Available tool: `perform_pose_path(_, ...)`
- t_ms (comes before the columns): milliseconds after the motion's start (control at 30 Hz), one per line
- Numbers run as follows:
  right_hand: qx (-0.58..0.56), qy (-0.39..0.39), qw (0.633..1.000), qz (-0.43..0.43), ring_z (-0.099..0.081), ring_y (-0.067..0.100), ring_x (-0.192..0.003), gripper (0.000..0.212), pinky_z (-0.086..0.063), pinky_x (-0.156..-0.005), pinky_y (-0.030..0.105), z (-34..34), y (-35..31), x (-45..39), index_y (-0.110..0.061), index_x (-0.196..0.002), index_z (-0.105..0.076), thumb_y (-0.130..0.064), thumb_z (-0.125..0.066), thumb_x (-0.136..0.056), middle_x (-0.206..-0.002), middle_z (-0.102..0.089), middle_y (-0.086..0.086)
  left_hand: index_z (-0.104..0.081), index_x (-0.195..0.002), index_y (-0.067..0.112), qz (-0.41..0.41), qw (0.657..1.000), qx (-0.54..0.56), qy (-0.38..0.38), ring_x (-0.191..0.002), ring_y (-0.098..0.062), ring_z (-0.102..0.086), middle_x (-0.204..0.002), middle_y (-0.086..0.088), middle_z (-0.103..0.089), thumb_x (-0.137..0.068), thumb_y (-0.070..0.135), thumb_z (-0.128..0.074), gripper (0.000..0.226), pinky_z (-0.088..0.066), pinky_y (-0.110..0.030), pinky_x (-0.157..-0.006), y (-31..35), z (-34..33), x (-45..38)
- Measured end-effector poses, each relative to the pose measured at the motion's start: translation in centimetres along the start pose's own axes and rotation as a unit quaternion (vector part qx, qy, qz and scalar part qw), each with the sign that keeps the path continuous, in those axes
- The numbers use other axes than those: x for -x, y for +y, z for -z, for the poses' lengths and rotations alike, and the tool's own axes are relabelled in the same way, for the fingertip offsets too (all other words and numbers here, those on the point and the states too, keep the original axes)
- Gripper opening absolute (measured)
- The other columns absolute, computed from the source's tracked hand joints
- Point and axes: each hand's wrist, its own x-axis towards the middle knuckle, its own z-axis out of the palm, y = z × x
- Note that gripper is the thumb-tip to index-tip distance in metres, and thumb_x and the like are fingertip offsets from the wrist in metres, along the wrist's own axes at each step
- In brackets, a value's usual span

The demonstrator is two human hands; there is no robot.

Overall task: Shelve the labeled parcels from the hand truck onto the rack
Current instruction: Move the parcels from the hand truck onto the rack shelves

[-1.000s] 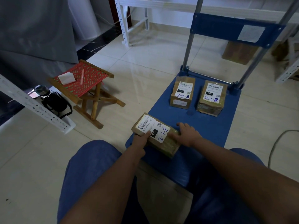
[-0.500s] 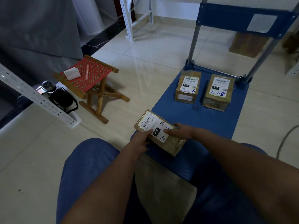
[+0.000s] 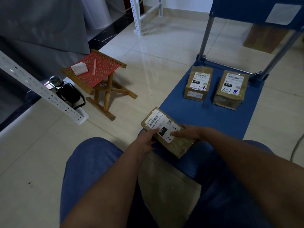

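Observation:
A brown taped parcel [image 3: 158, 120] with a white label marked 2-1-2 sits tilted at the near left corner of the blue hand truck deck [image 3: 218, 116]. My left hand [image 3: 146, 139] grips its near left edge, thumb on the label. My right hand [image 3: 187, 133] holds its right side with fingers laid over the label. Two more labeled parcels stand at the far end of the deck: one marked 2-1-6 [image 3: 198, 83] and one marked 2-1-8 [image 3: 230, 89]. A white perforated rack post [image 3: 39, 88] slants at the left.
A small folding stool with a red woven seat [image 3: 98, 71] stands left of the truck, with a paper and pen on it. A black bottle in a pouch [image 3: 67, 91] sits by the rack foot. The truck's handle posts [image 3: 205, 32] rise at the back. Another rack leg [image 3: 137, 17] stands farther off.
My right hand slid from the parcel's right edge onto its label, and both hands tightened on the parcel. The parcel shifted slightly toward me and my view moved closer.

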Motion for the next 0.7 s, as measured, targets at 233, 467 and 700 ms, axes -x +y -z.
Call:
perform_pose_path(233,-0.048,-0.011,0.998,0.028,-0.064,0.024,-0.103,0.04,-0.056,-0.078,0.042,-0.8,0.7,1.9,-0.034,-0.121,-0.055,-0.06,-0.052,-0.091,-0.115,-0.065,0.001,-0.059,-0.111,0.02,-0.012,1.0,-0.026,-0.009,-0.115,-0.03,-0.056,-0.115,-0.007,-0.067,-0.093,0.028,-0.062,0.019,-0.036,-0.047,-0.092,1.4,-0.9,0.3)
perform_pose_path(467,-0.118,0.01,0.992,0.053,-0.066,0.027,-0.084,0.042,-0.052,-0.071,0.038,1.0,0.8,2.5,-0.025,-0.116,-0.06,-0.059,-0.048,-0.094,-0.101,-0.072,0.006,-0.046,-0.132,0.017,-0.054,0.997,-0.05,-0.021,-0.11,-0.025,-0.058,-0.125,-0.004,-0.062,-0.096,0.039,-0.057,0.043,-0.048,-0.039,-0.081,4.2,-2.9,-0.8)
perform_pose_path(700,-0.178,-0.007,0.982,0.065,-0.068,0.02,-0.101,0.075,-0.059,-0.081,0.042,3.7,-3.3,7.0,-0.031,-0.13,-0.051,-0.06,-0.077,-0.067,-0.119,-0.067,0.001,-0.052,-0.121,0.019,-0.035,0.999,-0.03,-0.02,-0.098,-0.026,-0.065,-0.109,-0.007,-0.068,-0.096,0.047,-0.053,0.038,-0.054,-0.048,-0.089,10.4,-4.3,3.3)
